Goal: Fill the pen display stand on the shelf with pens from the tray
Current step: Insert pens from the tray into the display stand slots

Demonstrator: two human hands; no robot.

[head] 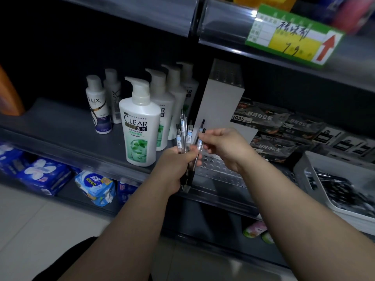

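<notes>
Progress looks pretty early, honestly. The left hand (178, 161) is wrapped around a bunch of pens (183, 134), clear barrels with black tips pointing down, held up in front of the shelf. The right hand (221, 147) is pinching a single pen (199, 142) at the edge of that bunch, so my guess is it's being pulled out to go in next.

The pen display stand (219, 169) sits on the shelf right below and behind both hands: a clear perforated base with a white back panel rising behind it. Every hole I can see looks empty, though the hands cover part of it, so I can't swear nothing's in there.

The tray (304, 165) is off to the right on the same shelf, and it's got a big dark pile of pens in it. So basically the whole stand is left to fill, plus more trips to the tray.

Shampoo bottles (140, 122) stand just to the left of the stand, and pen boxes (274, 118) lie behind the tray.
</notes>
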